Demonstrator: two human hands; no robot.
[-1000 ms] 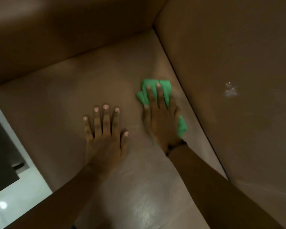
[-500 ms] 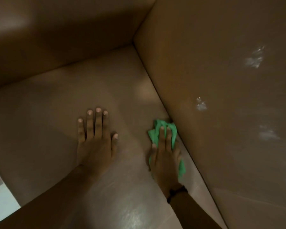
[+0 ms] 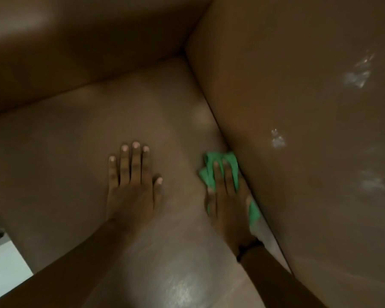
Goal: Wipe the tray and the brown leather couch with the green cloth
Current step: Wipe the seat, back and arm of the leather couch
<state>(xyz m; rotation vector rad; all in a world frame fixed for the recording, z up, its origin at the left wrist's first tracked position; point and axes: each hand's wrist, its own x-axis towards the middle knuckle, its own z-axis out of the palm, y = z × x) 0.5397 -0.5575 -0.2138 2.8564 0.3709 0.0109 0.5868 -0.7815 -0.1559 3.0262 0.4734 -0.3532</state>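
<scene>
Head view, looking down onto brown leather couch (image 3: 65, 163) seat. Left hand (image 3: 131, 194) laid flat on the seat, fingers straight and close together. Right hand (image 3: 227, 205) pressing green cloth (image 3: 210, 163) onto the seat with straight fingers, tight against upright cushion (image 3: 309, 207) at right. Pale smears (image 3: 277, 141) on that cushion.

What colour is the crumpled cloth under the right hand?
Green; the crumpled cloth under the right hand, head view.

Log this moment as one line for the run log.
step: couch wipe | right hand: flat on green cloth, beside upright cushion | left hand: flat on couch seat | tray: not in view
</scene>
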